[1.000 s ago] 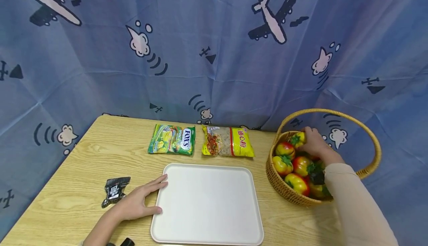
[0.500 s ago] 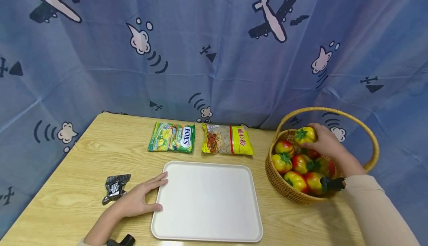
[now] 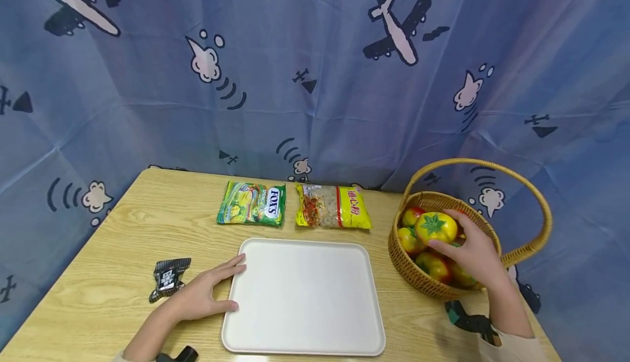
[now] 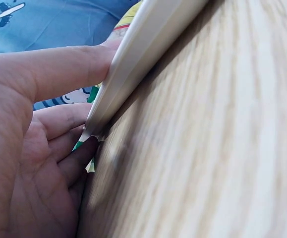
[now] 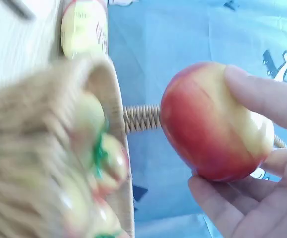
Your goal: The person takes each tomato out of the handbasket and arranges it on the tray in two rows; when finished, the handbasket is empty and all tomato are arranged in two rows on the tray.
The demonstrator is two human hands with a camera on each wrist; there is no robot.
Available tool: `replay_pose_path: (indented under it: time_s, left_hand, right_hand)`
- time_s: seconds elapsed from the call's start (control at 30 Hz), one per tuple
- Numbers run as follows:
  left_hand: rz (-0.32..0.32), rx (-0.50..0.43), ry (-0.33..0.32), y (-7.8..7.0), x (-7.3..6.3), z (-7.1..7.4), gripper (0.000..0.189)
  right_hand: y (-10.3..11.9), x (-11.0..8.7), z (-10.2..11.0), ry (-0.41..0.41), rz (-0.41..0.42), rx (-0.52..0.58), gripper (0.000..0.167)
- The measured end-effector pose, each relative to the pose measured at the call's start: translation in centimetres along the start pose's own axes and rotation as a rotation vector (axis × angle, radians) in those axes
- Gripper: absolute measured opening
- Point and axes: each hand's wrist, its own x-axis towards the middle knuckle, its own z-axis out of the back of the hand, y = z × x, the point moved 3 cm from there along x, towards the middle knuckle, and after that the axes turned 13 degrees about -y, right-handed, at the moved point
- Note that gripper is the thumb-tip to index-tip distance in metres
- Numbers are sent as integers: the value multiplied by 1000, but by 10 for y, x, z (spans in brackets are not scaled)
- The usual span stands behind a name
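My right hand (image 3: 476, 250) grips a yellow-and-red fruit (image 3: 437, 227) with a green leafy cap, held over the wicker basket (image 3: 410, 277) at the right. In the right wrist view, thumb and fingers wrap around the fruit's (image 5: 207, 124) smooth, mostly red side. Several similar fruits (image 3: 434, 267) lie inside the basket, partly hidden by the held one and the hand. At the left, my left hand (image 3: 194, 297) rests against the white tray (image 3: 305, 296), fingers extended and spread. The left wrist view has the fingertips touching the tray's side (image 4: 128, 69).
A green candy bag (image 3: 252, 203) and a yellow pasta bag (image 3: 333, 206) lie behind the tray. Left of the left hand is a small black packet (image 3: 169, 279). The basket's tall handle (image 3: 529, 181) arches up at the right. A blue patterned curtain (image 3: 315, 77) hangs behind the table.
My right hand has lifted the fruit from the back of the basket and brought it toward me, turning its green cap to the head camera. The left hand stays on the tray.
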Motion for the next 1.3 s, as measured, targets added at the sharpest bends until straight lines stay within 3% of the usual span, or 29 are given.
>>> replay_pose_path:
  time_s: [0.2,0.4,0.93,1.3]
  left_hand:
    - [4,-5,-1,0,-1,0,74]
    - [9,-12,1,1,-1,-1,74]
    - [51,-12,-3,1,-2,-2,75]
    - [55,-21,14,-2,-2,0,73]
  right_hand:
    - [17,-17,-26,-5,-22,141,77]
    - [38,-22,-53,-30,16,143,78]
    - [97,-12,-115,0,65,389,76]
    - [136,-6,-159,0,48,479,75]
